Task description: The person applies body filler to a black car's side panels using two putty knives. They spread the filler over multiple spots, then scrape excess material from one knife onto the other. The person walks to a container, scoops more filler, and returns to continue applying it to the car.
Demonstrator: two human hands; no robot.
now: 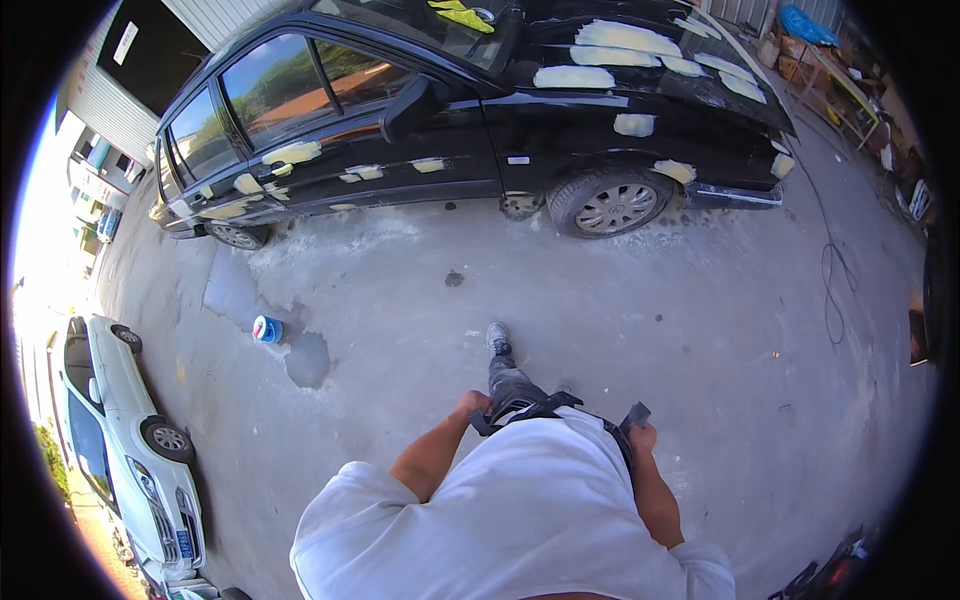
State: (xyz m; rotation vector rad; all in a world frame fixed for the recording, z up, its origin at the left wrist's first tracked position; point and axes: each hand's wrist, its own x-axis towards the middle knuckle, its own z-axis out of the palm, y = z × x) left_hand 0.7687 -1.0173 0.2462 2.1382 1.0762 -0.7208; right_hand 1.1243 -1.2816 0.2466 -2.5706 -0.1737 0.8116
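Note:
At the waist of my dark trousers, my left hand point(474, 403) is closed on a black strap point(484, 421). My right hand point(642, 435), on the other side of my waist, is closed on a dark grey strap end point(637, 412), which sticks up past my fingers; whether it is a buckle or a flap is unclear. A black belt point(548, 402) crosses the front below my white shirt. Ahead stands a black car point(455, 150) with pale patches of filler point(625, 40) on its doors, bonnet and wing.
A blue bucket point(268, 329) stands on the concrete floor point(420, 300) beside a wet patch. A white car point(140, 480) is parked at left. A cable point(830, 290) lies at right, near a cluttered rack point(835, 90). Yellow gloves point(465, 17) rest by the windscreen.

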